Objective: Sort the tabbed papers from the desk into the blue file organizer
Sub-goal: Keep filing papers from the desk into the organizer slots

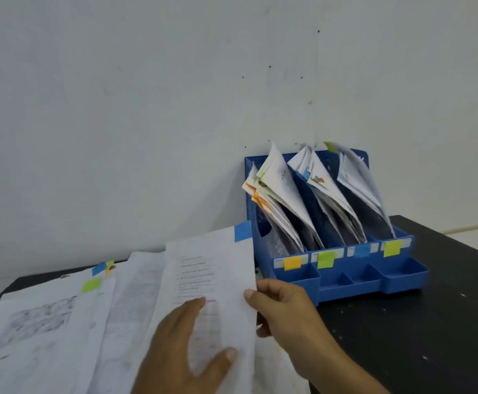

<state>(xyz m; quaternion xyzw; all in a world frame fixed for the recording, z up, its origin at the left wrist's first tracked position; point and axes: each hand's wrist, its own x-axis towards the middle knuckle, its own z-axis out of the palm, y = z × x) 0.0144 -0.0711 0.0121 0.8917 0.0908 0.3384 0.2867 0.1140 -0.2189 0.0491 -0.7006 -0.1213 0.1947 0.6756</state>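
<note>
**Blue-tabbed sheet lifted beside the file organizer**

A printed sheet (pixel 218 280) with a blue tab (pixel 242 231) at its top right corner is raised off the pile, tilted up, its tab just beside the left wall of the blue file organizer (pixel 345 282). The right hand (pixel 286 311) grasps the sheet's right edge, thumb on the front face and fingers curled behind it. The left hand (pixel 186 345) lies flat against the sheet's lower front, fingers straight and spread, gripping nothing.

The organizer stands on the black desk (pixel 431 322), its back against the white wall (pixel 147 109). It has four upright slots, each marked on its front lip with a coloured tab: orange (pixel 292 263), green (pixel 326 259), blue (pixel 362 250) and yellow-green (pixel 392 248), from left to right. Leaning sheets fill the slots. Orange tabs show on papers (pixel 263 194) at the left end; the next bundle (pixel 282 183) shows a green tab at its edge; a blue tab shows on the third bundle (pixel 321 180); a yellow-green tab tops the right bundle (pixel 357 177). Which exact slot each bundle sits in is hard to tell at the base. Shallow open trays (pixel 345 275) run along the organizer's front.

More tabbed papers (pixel 47 317) lie spread over the desk's left side, with a green tab (pixel 91 284) and a blue tab (pixel 99 268) showing.
</note>
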